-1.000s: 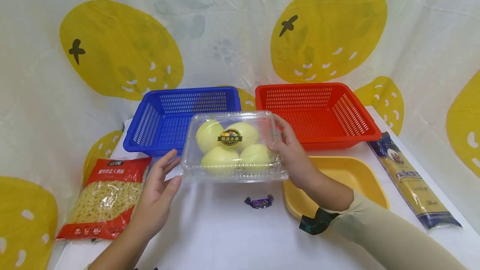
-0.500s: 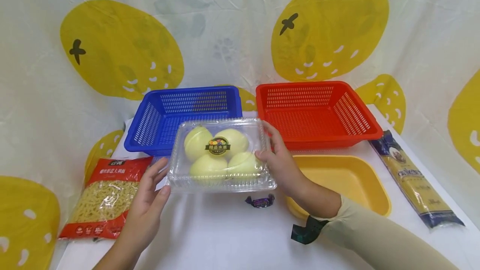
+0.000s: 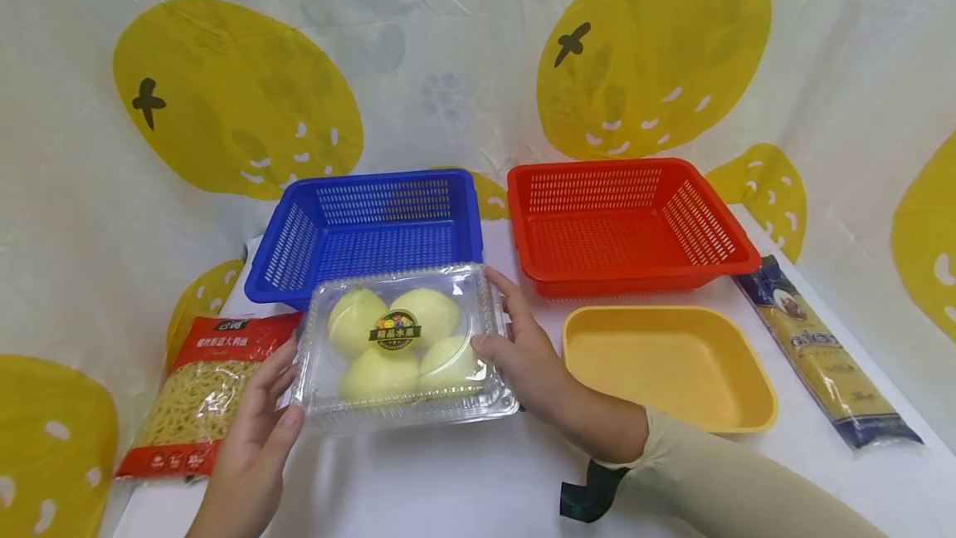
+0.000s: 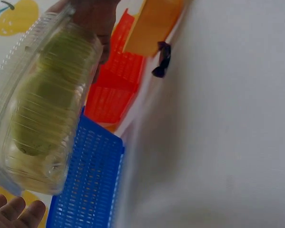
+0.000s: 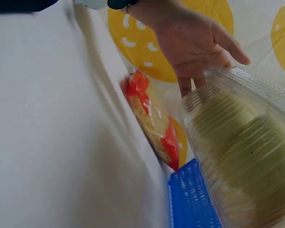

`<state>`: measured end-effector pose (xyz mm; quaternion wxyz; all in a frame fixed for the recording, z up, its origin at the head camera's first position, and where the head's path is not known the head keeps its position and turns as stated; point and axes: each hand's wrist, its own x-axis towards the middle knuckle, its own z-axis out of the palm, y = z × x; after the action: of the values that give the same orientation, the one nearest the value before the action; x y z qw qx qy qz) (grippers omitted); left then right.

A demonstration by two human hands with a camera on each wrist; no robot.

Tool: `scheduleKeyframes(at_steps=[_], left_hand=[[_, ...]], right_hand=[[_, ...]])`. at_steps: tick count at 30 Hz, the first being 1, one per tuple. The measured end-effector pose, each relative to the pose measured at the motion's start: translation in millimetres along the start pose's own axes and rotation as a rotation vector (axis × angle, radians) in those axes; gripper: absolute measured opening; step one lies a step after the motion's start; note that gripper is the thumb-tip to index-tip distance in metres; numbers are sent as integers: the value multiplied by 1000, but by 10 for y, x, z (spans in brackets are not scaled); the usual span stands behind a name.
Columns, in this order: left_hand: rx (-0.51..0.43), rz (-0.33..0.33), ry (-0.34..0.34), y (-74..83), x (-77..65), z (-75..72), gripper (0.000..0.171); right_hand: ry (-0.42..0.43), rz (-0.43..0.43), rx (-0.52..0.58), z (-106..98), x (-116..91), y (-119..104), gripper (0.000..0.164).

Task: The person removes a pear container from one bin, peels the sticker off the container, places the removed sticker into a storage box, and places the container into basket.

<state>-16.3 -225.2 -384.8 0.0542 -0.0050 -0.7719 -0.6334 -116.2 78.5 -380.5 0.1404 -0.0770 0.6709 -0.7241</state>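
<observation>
A clear plastic fruit box [image 3: 407, 347] with several pale yellow-green fruits [image 3: 381, 374] inside is held up over the table, its labelled lid tilted toward me. My right hand [image 3: 526, 364] grips its right side, thumb on the lid edge and fingers behind. On the other side, my left hand [image 3: 254, 438] is spread with extended fingers right at the box's left edge. The right wrist view shows that left palm [image 5: 190, 45] facing the box, fingertips partly behind its corner. A small dark wrapped candy [image 4: 163, 59] lies on the table, mostly hidden by the box in the head view.
Behind the box stand a blue basket [image 3: 287, 251] and a red basket [image 3: 635, 281]. A yellow tray [image 3: 672, 364] sits right of my right hand. Bagged spiral pasta [image 3: 202, 397] lies at the left, a long pasta packet [image 3: 829, 355] at the right edge.
The fruit box has moved left and toward me, both hands travelling along with it. It now covers most of the candy and less of the blue basket.
</observation>
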Motion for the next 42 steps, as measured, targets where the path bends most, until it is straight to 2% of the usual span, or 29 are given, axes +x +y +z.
scheduleKeyframes(at_steps=[4,9,12,14,17,20,22,27,30,33,37,40,42], left_hand=[[30,-16,26,-69,-29,-89,58],[116,-98,62,-179,0,-175,56],[117,-113,77,-253,10,-204,56],[107,-88,80,-300,6,-225,56],[125,-16,72,-371,3,-265,55],[178,24,67,-430,7,-300,54],[195,11,62,-470,10,-322,54],[266,-98,47,-559,1,-355,55],[290,-130,44,-589,-2,-360,56],[293,-99,47,-603,-6,-357,56],[276,-22,54,-613,-10,-341,54],[280,-12,56,-625,-7,-329,54],[285,-29,53,-631,1,-319,54]], right_hand=[[2,19,-1,107,-13,75,80],[14,40,19,246,5,186,80],[21,41,25,313,22,276,80],[27,34,30,346,34,353,80],[35,8,36,378,67,481,82],[35,-23,45,392,112,604,84],[35,-31,45,393,139,675,84],[46,-10,37,405,155,805,85],[48,-16,29,429,148,836,86],[39,-37,30,461,150,839,88],[42,-41,2,496,162,833,89],[55,-29,-39,503,172,826,89],[61,-24,-70,500,176,824,89]])
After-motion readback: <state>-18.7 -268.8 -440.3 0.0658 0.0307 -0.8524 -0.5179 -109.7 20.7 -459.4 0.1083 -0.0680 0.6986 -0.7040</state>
